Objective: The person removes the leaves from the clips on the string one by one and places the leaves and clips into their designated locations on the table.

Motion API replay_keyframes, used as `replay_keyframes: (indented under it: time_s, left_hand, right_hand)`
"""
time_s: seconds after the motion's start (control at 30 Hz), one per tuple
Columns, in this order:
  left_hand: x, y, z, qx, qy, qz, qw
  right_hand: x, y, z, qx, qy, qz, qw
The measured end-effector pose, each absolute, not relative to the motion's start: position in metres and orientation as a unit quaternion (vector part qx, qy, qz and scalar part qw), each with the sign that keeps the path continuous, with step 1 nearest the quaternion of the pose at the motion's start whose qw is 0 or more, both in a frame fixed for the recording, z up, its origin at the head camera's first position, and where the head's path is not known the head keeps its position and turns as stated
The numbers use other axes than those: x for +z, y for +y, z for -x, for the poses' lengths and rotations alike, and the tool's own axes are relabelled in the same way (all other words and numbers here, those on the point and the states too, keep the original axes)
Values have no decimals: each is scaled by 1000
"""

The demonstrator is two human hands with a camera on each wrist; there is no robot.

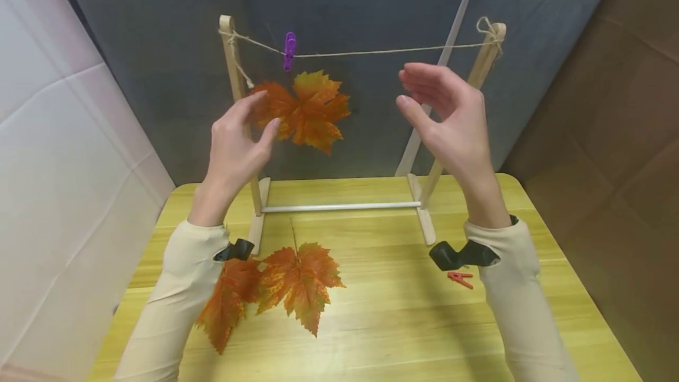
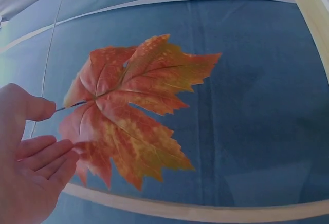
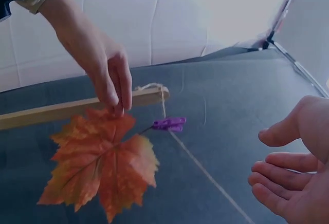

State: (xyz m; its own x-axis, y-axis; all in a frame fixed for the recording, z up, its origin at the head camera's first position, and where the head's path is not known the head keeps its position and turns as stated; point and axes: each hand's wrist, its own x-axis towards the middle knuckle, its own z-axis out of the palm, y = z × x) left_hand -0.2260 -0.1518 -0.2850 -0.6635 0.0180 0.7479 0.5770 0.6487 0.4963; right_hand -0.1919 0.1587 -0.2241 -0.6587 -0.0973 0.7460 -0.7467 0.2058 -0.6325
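Observation:
An orange-red artificial maple leaf [image 1: 313,108] hangs from a string [image 1: 371,52], its stem caught in a purple clothespin [image 1: 289,52]. My left hand [image 1: 236,140] is at the leaf's left side, thumb and fingers apart. In the left wrist view its fingertips meet or overlap the edge of the leaf [image 2: 139,116]; whether they touch is hard to tell. My right hand [image 1: 451,117] hovers in the air near the right post, fingers loosely bent, holding nothing. In the right wrist view the clothespin [image 3: 169,124] sits on the string near the post's tip.
Two more maple leaves [image 1: 301,282] lie on the wooden table [image 1: 382,311], one partly behind my left sleeve. A red clothespin [image 1: 460,279] lies near my right forearm. The wooden stand has two posts and a white crossbar [image 1: 342,207].

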Motion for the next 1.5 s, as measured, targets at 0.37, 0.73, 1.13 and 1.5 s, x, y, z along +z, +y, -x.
replay_keyframes:
  time_s: [0.37, 0.73, 1.13, 1.5]
  left_hand:
    - [-269, -143, 238, -375, -822, 190, 384]
    - [-253, -135, 249, -380, -839, 172, 350]
    - [-246, -122, 265, -377, -854, 156, 322]
    - [-243, -117, 266, -361, -871, 127, 307]
  right_hand:
    - [-191, 129, 196, 551, -723, -319, 270]
    - [-166, 103, 208, 516, -765, -303, 236]
    - [-151, 81, 221, 447, -808, -323, 208]
    - [-140, 56, 243, 405, -847, -299, 172]
